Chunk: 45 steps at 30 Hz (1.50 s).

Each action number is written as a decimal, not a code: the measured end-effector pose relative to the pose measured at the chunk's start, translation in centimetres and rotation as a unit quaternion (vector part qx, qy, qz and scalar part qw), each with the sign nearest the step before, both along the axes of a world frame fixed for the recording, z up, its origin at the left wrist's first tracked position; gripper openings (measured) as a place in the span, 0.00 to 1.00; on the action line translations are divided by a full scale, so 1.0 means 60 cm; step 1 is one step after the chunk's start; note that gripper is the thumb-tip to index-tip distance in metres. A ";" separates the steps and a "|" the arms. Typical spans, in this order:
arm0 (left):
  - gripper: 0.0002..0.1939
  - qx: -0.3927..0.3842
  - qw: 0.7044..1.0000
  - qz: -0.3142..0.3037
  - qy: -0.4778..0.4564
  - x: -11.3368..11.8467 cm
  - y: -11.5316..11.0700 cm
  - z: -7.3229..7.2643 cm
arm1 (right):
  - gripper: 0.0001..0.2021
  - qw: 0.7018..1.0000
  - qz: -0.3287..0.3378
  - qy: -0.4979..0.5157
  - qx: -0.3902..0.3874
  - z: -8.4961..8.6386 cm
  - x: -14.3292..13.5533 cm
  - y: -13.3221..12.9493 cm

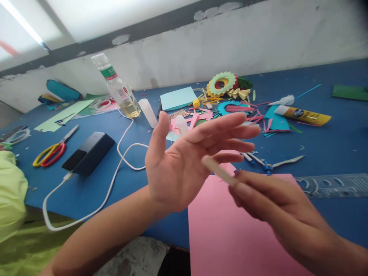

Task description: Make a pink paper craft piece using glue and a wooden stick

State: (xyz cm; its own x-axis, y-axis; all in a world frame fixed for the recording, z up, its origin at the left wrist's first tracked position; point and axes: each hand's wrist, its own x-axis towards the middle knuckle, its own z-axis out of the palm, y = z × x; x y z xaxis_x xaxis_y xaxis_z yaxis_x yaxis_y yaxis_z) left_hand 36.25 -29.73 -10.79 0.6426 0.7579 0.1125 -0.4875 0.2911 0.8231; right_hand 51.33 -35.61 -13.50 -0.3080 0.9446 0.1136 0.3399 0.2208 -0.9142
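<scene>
My left hand (184, 165) is raised over the blue table, palm showing and fingers spread, with nothing held in it. Between the thumb and fingers of my right hand (264, 203) is a short, flat, pale stick (220, 171). Its free end points up and left, in front of the left palm's edge; whether it touches the palm I cannot tell. Below both hands lies a large pink sheet (230, 234), partly covered by my right hand and forearm.
Left are scissors (56, 147), a black device (89, 153) with a white cable (113, 184), and a glass bottle (123, 92). Behind lie paper scraps (201, 115) and paper rings (221, 83). Right are a yellow tube (306, 115) and a clear ruler (336, 186). Someone's yellow-green clothing (11, 199) shows left.
</scene>
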 end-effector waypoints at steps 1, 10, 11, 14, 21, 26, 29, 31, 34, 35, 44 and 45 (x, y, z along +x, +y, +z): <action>0.44 0.004 1.000 -0.007 0.001 0.001 0.000 -0.001 | 0.16 1.000 -0.004 0.011 0.007 -0.001 0.000 0.000; 0.40 -0.008 1.000 0.000 -0.028 0.007 0.004 -0.006 | 0.17 1.000 0.001 -0.023 -0.018 -0.004 -0.002 0.006; 0.40 -0.010 0.999 0.005 -0.031 0.007 0.004 -0.007 | 0.16 0.999 0.011 -0.043 -0.020 -0.005 -0.001 0.007; 0.39 -0.008 0.999 0.016 -0.030 0.007 0.007 -0.006 | 0.15 0.993 0.026 -0.117 -0.011 -0.007 0.002 0.011; 0.38 0.085 0.995 0.057 0.022 0.004 0.009 -0.006 | 0.17 0.973 0.003 -0.217 0.077 -0.010 0.007 0.013; 0.37 0.129 0.988 0.056 0.061 0.005 0.007 -0.011 | 0.17 0.974 0.010 -0.214 0.078 -0.006 0.006 0.009; 0.36 0.144 0.987 0.048 0.059 0.006 0.006 -0.012 | 0.18 0.971 -0.011 -0.230 0.065 -0.001 0.007 0.008; 0.37 0.149 0.986 0.044 0.056 0.006 0.005 -0.011 | 0.18 0.974 -0.001 -0.222 0.055 0.002 0.007 0.007; 0.38 0.153 0.986 0.037 0.060 0.006 0.004 -0.010 | 0.17 0.983 0.023 -0.180 0.026 0.008 0.007 0.006; 0.38 0.155 0.985 0.034 0.063 0.006 0.004 -0.011 | 0.16 0.986 0.021 -0.166 0.015 0.010 0.006 0.005; 0.36 0.150 0.988 -0.006 0.041 0.004 0.001 -0.011 | 0.17 0.990 0.030 -0.108 -0.087 0.013 0.008 0.008; 0.36 0.144 0.989 -0.019 0.039 0.004 0.000 -0.011 | 0.17 0.990 0.027 -0.086 -0.106 0.013 0.008 0.008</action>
State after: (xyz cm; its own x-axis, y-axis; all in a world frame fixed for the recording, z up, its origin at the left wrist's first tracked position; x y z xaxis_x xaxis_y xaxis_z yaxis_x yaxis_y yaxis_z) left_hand 36.47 -29.71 -11.44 0.6849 0.6769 0.2698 -0.4134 0.0560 0.9088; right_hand 51.83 -35.15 -12.73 -0.3557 0.9234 -0.1441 0.4876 0.0518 -0.8715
